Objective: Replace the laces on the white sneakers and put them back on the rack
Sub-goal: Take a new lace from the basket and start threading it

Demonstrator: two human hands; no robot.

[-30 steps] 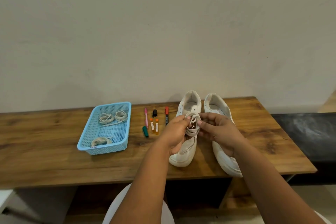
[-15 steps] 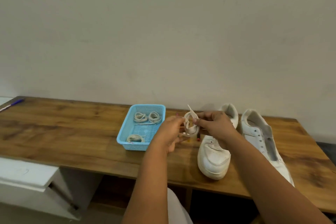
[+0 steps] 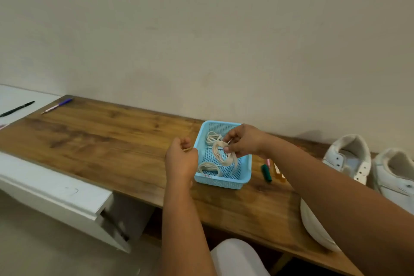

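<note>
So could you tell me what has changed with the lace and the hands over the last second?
The coiled lace went from above the sneakers leftward to over the blue basket. The right hand still pinches it; the left hand has let go and now pinches something thin beside the basket. The sneakers, the markers and the basket's other laces stayed put; the camera turned left.

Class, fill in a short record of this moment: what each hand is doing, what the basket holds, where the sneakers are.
right hand: pinches a loose lace bundle over the blue basket
left hand: fingers curled beside the basket; a thin strand shows at its fingers
basket contents: two coiled laces
sneakers: unlaced, on the wooden table, right of the basket
markers: between basket and sneakers
</note>
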